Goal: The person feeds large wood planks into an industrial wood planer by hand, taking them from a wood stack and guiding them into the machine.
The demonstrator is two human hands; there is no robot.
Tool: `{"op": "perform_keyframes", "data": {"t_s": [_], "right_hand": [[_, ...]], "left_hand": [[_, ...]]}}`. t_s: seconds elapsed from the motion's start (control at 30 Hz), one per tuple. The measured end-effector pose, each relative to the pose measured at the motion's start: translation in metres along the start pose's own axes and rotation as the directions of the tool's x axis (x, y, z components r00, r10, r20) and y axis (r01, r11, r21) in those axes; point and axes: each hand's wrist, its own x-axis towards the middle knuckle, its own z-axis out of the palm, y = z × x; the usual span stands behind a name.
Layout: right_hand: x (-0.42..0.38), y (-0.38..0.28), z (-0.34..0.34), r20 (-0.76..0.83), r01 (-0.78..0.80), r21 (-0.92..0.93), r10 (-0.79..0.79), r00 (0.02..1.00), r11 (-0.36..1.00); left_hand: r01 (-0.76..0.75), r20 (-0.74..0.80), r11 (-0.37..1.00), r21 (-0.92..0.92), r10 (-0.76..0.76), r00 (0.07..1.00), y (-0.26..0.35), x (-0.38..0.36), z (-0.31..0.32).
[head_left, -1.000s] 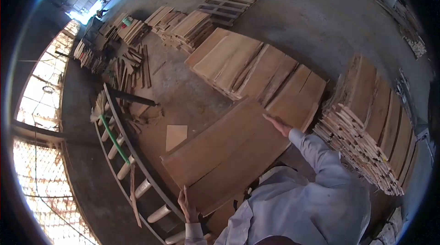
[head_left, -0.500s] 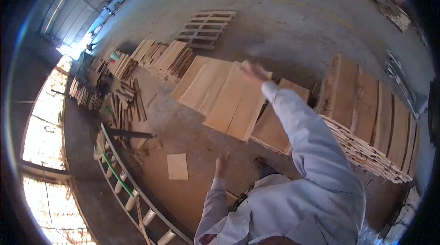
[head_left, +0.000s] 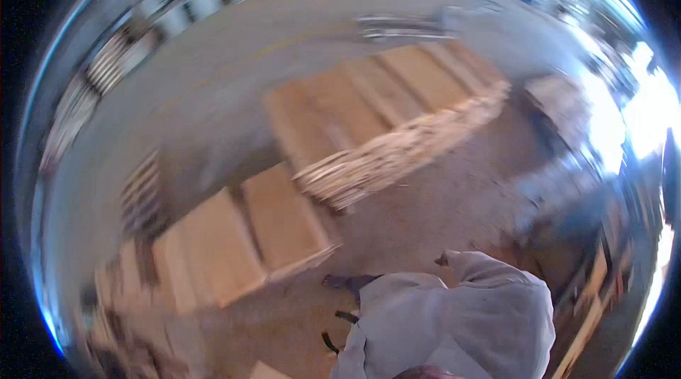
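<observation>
Neither my left hand nor my right hand can be made out; only my light clothing (head_left: 440, 315) shows at the bottom. In front of me lies a low row of wide pale boards (head_left: 213, 244), with a browner board stack (head_left: 284, 219) at its right end. Beyond it stands a taller stack of wide planks (head_left: 369, 102), its layered edges facing me. Motion blurs the view.
A slatted pallet (head_left: 142, 194) lies on the floor at the left. Metal parts (head_left: 404, 26) lie behind the tall stack. Long timber pieces (head_left: 585, 315) lean at the lower right, and a pale heap (head_left: 560, 106) stands at the right.
The view has swung right, bringing the tall stack to the middle and shifting the low boards left. Both hands, one earlier above the low boards, have gone out of sight.
</observation>
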Motion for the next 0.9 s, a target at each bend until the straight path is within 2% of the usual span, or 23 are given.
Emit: {"op": "perform_keyframes", "data": {"t_s": [0.07, 0.13, 0.23, 0.3, 0.37, 0.47, 0.57, 0.67, 0.7, 0.73, 0.77, 0.8, 0.83, 0.87, 0.9], "right_hand": [[-0.018, 0.076, 0.055, 0.01, -0.075, 0.109, 0.074, 0.997, 0.991], [-0.027, 0.109, 0.094, -0.067, -0.066, 0.234, 0.084, 0.994, 0.97], [-0.03, 0.111, 0.13, -0.225, -0.239, 0.395, 0.346, 0.911, 0.887], [-0.087, 0.067, 0.091, -0.183, -0.212, 0.678, 0.441, 0.879, 0.704], [-0.116, 0.044, 0.073, -0.148, -0.191, 0.794, 0.489, 0.86, 0.577], [-0.109, 0.071, 0.095, -0.117, -0.209, 0.811, 0.502, 0.857, 0.546], [-0.135, 0.13, 0.092, -0.107, -0.227, 0.859, 0.595, 0.797, 0.459], [-0.133, 0.209, 0.107, -0.014, -0.217, 0.946, 0.697, 0.717, 0.243], [-0.107, 0.245, 0.144, -0.114, -0.119, 0.953, 0.694, 0.711, 0.279], [-0.118, 0.271, 0.137, -0.063, -0.139, 0.967, 0.725, 0.686, 0.215], [-0.127, 0.287, 0.134, -0.269, -0.107, 0.921, 0.811, 0.52, 0.374], [-0.132, 0.318, 0.129, 0.119, -0.247, 0.965, 0.692, 0.712, 0.088], [-0.135, 0.323, 0.132, -0.002, -0.171, 0.98, 0.857, 0.515, 0.105], [-0.126, 0.341, 0.14, 0.126, -0.192, 0.981, 0.817, 0.562, -0.019], [-0.139, 0.351, 0.127, 0.168, -0.218, 0.975, 0.802, 0.574, -0.048]], "left_hand": [[0.036, 0.072, 0.999, 0.031, -0.038, 0.997, 0.027, 0.019, 0.005], [0.059, 0.101, 0.995, 0.075, -0.066, 0.993, 0.057, 0.036, 0.007], [0.057, 0.124, 0.989, 0.14, -0.075, 0.989, 0.099, 0.055, 0.014], [0.053, 0.135, 0.982, 0.181, -0.079, 0.988, 0.13, 0.065, 0.025], [0.045, 0.148, 0.975, 0.217, -0.079, 0.986, 0.162, 0.075, 0.041], [0.041, 0.161, 0.966, 0.256, -0.084, 0.983, 0.211, 0.082, 0.077], [0.041, 0.173, 0.961, 0.273, -0.091, 0.981, 0.26, 0.089, 0.129], [0.032, 0.212, 0.964, 0.264, -0.09, 0.973, 0.305, 0.095, 0.196], [0.027, 0.231, 0.966, 0.257, -0.089, 0.969, 0.325, 0.095, 0.216], [0.018, 0.261, 0.968, 0.252, -0.086, 0.962, 0.346, 0.101, 0.235], [0.016, 0.301, 0.974, 0.225, -0.086, 0.95, 0.368, 0.109, 0.257], [0.023, 0.363, 0.983, 0.18, -0.088, 0.928, 0.392, 0.116, 0.281], [0.048, 0.419, 0.988, 0.147, -0.106, 0.902, 0.415, 0.123, 0.306], [0.075, 0.485, 0.988, 0.135, -0.132, 0.865, 0.439, 0.13, 0.332], [0.059, 0.529, 0.987, 0.15, -0.13, 0.839, 0.46, 0.137, 0.36]]}}
